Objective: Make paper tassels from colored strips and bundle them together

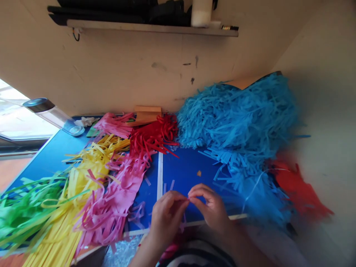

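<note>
My left hand (170, 210) and my right hand (210, 204) meet fingertip to fingertip above the front edge of the blue table (183, 167). Both are closed in a pinch, thumb against forefinger. What they hold, if anything, is too small to make out; a faint pinkish-purple bit shows below the left fingers. Left of my hands lies a heap of pink paper fringe (122, 189). On the right, blue paper fringe (236, 118) is piled high and spills toward the front edge, with a white string (254, 189) over it.
Yellow fringe (94, 174), green fringe (36, 200) and red fringe (152, 135) lie on the table. A clear bottle (55, 116) leans at the back left. Red fringe (297, 185) hangs at the right edge. Overhead is a wall shelf (152, 27).
</note>
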Action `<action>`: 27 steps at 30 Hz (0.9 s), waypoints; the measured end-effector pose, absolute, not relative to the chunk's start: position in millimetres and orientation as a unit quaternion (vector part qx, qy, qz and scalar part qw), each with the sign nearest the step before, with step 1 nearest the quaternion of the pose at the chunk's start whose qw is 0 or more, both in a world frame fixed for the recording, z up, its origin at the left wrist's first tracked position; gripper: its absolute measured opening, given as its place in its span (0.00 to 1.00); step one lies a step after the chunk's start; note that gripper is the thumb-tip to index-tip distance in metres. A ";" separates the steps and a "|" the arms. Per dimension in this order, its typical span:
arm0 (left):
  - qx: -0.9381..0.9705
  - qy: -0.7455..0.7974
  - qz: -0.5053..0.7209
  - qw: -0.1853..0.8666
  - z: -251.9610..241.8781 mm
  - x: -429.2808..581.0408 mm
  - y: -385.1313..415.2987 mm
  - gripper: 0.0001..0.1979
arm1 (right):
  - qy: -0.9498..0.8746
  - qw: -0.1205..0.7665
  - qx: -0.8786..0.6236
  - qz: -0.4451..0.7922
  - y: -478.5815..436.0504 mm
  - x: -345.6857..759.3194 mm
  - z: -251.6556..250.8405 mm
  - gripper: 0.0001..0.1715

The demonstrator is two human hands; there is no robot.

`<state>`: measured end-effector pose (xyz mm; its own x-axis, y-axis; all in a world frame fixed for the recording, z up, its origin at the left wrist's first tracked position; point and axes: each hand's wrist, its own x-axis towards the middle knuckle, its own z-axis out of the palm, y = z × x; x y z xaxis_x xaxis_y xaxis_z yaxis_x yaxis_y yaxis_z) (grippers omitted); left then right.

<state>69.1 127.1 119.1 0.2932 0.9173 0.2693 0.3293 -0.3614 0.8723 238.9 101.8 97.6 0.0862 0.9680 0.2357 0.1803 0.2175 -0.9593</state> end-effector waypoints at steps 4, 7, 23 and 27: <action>0.725 0.430 0.416 0.342 121.9 71.4 127.8 0.03 | -0.567 0.545 -0.510 0.348 98.7 237.3 99.8 0.04; 0.730 0.412 0.444 0.316 123.3 72.7 126.3 0.04 | -0.574 0.544 -0.511 0.338 97.3 236.9 101.2 0.04; 0.740 0.445 0.423 0.275 95.1 85.5 123.2 0.02 | -0.633 0.513 -0.545 0.198 89.4 230.5 114.4 0.05; 0.759 0.405 0.385 0.334 75.6 81.0 131.8 0.05 | -0.640 0.500 -0.550 0.193 89.8 247.9 110.4 0.05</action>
<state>81.0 131.8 75.6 0.3754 0.8719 0.3143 0.3566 -0.4489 0.8193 247.9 89.8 110.4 0.1055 0.8972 0.4289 0.5110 0.3211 -0.7973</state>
